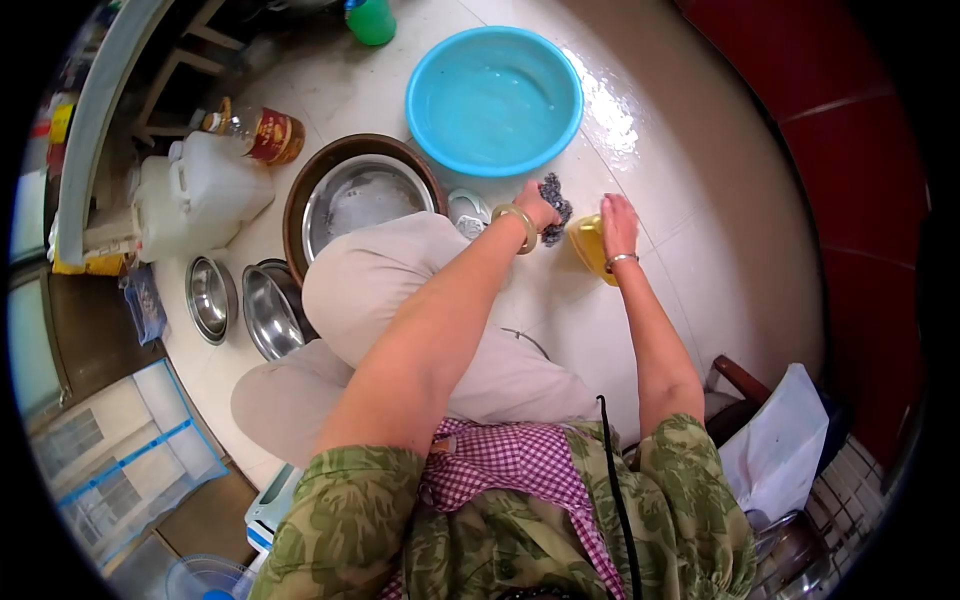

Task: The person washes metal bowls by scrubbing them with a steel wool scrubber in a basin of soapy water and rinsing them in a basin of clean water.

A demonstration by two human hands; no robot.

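My left hand (537, 204), with a bangle on its wrist, is closed round a dark grey mesh scouring pad (554, 208). To the right, my right hand (620, 230) holds a translucent yellow container (588, 244) by its side, fingers along it; what kind of container it is I cannot make out. The container is tilted low over the floor, and a gap separates it from the scouring pad. Just beyond both hands, a blue plastic basin (470, 120) rests on the floor with what looks like water in it. Below my left hand shows a shoe (468, 212).
A brown tub (296, 205) with a metal basin (365, 195) in it stands left of my knee. Metal bowls (210, 298), white jugs (205, 185) and an oil bottle (270, 135) are farther left. Wet floor (610, 115) shines beside the blue basin. A green cup (371, 22) stands behind.
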